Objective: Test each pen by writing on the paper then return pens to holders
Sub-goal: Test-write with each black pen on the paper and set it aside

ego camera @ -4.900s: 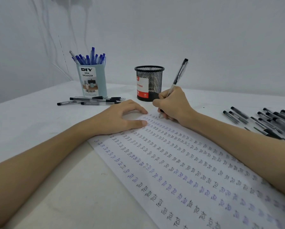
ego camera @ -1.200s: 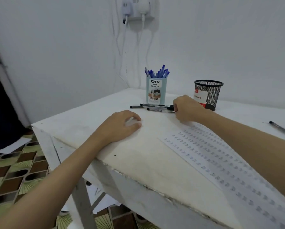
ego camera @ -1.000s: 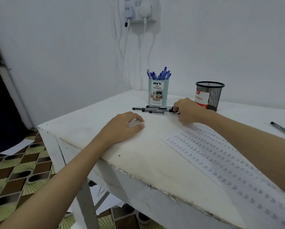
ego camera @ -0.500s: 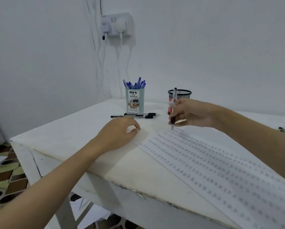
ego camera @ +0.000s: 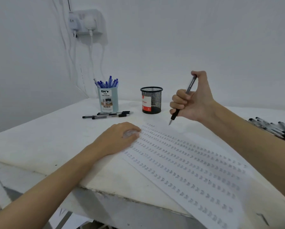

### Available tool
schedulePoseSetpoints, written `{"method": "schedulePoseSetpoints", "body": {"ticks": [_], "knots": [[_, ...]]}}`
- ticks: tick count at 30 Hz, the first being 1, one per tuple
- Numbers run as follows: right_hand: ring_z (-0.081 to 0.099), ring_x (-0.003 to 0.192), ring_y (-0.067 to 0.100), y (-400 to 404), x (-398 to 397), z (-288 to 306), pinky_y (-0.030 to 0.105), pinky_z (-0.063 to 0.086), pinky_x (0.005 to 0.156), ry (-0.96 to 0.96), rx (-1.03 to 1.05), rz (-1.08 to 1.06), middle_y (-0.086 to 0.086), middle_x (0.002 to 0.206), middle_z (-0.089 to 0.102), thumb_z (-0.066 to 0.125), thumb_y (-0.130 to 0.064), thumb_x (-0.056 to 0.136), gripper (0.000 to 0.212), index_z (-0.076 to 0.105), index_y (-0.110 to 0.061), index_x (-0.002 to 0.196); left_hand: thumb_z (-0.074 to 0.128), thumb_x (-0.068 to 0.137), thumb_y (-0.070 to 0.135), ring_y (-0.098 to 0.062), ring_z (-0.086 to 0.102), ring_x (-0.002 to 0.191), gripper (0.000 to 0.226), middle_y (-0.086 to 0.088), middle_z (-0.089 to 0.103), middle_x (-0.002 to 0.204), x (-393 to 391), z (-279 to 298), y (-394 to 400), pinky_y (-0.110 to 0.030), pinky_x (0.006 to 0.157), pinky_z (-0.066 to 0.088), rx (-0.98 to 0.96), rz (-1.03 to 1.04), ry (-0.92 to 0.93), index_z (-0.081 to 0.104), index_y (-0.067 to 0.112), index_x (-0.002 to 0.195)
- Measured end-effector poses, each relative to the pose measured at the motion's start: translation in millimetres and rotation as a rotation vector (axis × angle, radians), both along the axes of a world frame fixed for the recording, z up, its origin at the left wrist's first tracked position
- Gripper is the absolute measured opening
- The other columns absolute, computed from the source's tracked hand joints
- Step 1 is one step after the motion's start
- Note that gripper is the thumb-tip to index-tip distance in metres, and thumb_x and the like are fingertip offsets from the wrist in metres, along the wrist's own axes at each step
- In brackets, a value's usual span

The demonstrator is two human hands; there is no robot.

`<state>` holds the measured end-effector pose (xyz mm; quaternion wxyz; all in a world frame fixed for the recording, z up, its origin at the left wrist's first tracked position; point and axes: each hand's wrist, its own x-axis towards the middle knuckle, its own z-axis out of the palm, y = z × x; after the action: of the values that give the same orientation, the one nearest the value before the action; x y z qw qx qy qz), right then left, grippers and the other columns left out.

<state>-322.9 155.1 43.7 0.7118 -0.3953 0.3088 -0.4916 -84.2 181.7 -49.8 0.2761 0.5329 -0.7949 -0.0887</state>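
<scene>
My right hand [ego camera: 193, 100] grips a black pen [ego camera: 182, 100] in a fist, thumb on its top, tip pointing down just above the far end of the paper [ego camera: 188, 164]. The paper is a long white sheet covered in rows of small written test words. My left hand [ego camera: 120, 138] rests on the paper's left edge, fingers loosely curved. A light blue holder [ego camera: 107, 100] full of blue pens stands at the back. To its right stands a black mesh holder [ego camera: 151, 100], with no pens showing above its rim.
Several black pens [ego camera: 107, 115] lie on the white table [ego camera: 39, 138] in front of the blue holder. Another pile of black pens [ego camera: 274, 128] lies at the right edge. A wall socket [ego camera: 85, 22] with plugs and cables hangs above. The table's near edge drops off below my arms.
My right hand picked a black pen from the group by the blue holder and lifted it above the paper's far end. My left hand shifted right onto the paper's edge.
</scene>
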Motion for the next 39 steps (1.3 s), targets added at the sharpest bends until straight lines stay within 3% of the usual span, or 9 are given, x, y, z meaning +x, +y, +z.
{"method": "schedulePoseSetpoints", "body": {"ticks": [3,5,9,15,18,20,23,31,39], "knots": [[0.014,0.051,0.016,1,-3,-1,0.027,0.027,0.055,-0.020,0.005,-0.048,0.000,0.053,0.018,0.041,-0.077,0.072,0.069,0.037,-0.012,0.047,0.049,0.090,0.051,-0.001,0.054,0.110,0.031,0.019,0.060,0.118,0,1,1,-0.030,0.099,0.042,0.004,-0.003,-0.004,0.063,0.035,0.113],[0.013,0.053,0.014,1,-2,0,0.026,0.030,0.055,0.033,-0.037,-0.054,-0.002,0.054,0.019,0.041,-0.085,0.070,0.081,0.057,-0.006,0.068,0.051,0.093,0.043,-0.002,0.053,0.110,0.025,0.018,0.059,0.119,-1,5,0,-0.027,0.098,0.041,0.020,-0.019,-0.012,0.063,0.034,0.113],[0.040,0.038,0.012,-10,4,1,0.023,0.036,0.061,0.096,-0.149,-0.012,0.003,0.046,0.049,0.041,-0.042,0.097,0.051,0.064,0.002,0.105,0.045,0.097,0.032,0.001,0.045,0.113,0.023,0.018,0.053,0.124,0,15,-10,-0.022,0.099,0.033,0.075,-0.030,-0.112,0.060,0.036,0.114],[0.057,0.052,0.024,-40,21,-6,0.029,0.046,0.062,0.549,-0.231,0.055,0.017,0.063,0.066,0.017,-0.060,0.096,0.077,0.066,-0.001,0.085,0.042,0.098,0.026,0.000,0.039,0.118,0.025,0.018,0.048,0.120,-7,26,-40,-0.021,0.095,0.029,0.057,-0.015,-0.175,0.061,0.031,0.113],[0.059,0.053,0.018,-51,38,-19,0.025,0.045,0.063,0.763,-0.363,-0.049,0.009,0.065,0.068,0.047,-0.046,0.095,0.049,0.069,-0.006,0.079,0.045,0.097,0.029,0.000,0.046,0.112,0.024,0.016,0.054,0.119,-9,27,-54,-0.022,0.091,0.034,0.007,-0.024,-0.160,0.064,0.028,0.110],[0.048,0.045,0.014,-62,46,-33,0.021,0.039,0.049,0.779,-0.441,-0.177,0.006,0.054,0.058,0.062,-0.025,0.089,0.027,0.064,-0.005,0.071,0.049,0.094,0.030,-0.003,0.050,0.106,0.020,0.013,0.058,0.115,-8,21,-62,-0.026,0.093,0.040,-0.018,-0.043,-0.141,0.065,0.027,0.106],[0.040,0.035,0.014,-73,54,-54,0.017,0.030,0.036,0.750,-0.454,-0.199,0.004,0.043,0.049,0.053,-0.018,0.092,0.034,0.060,-0.001,0.063,0.056,0.091,0.029,-0.006,0.052,0.098,0.014,0.010,0.058,0.102,-6,6,-73,-0.027,0.088,0.042,-0.064,-0.079,-0.071,0.064,0.025,0.101],[0.044,0.031,0.016,-79,57,-75,0.017,0.032,0.032,0.756,-0.537,-0.291,0.003,0.041,0.051,0.062,-0.001,0.079,0.051,0.043,-0.019,0.035,0.053,0.088,0.037,-0.006,0.052,0.099,0.023,0.008,0.057,0.102,-4,1,-77,-0.026,0.089,0.040,-0.096,-0.104,-0.030,0.064,0.023,0.102],[0.045,0.026,0.009,-76,56,-77,0.013,0.026,0.029,0.849,-0.638,-0.283,-0.005,0.029,0.036,0.054,0.009,0.076,0.046,0.031,-0.012,0.042,0.056,0.091,0.029,-0.007,0.051,0.098,0.014,0.009,0.056,0.101,-5,-1,-77,-0.024,0.088,0.039,-0.094,-0.094,-0.021,0.063,0.025,0.101]]}}
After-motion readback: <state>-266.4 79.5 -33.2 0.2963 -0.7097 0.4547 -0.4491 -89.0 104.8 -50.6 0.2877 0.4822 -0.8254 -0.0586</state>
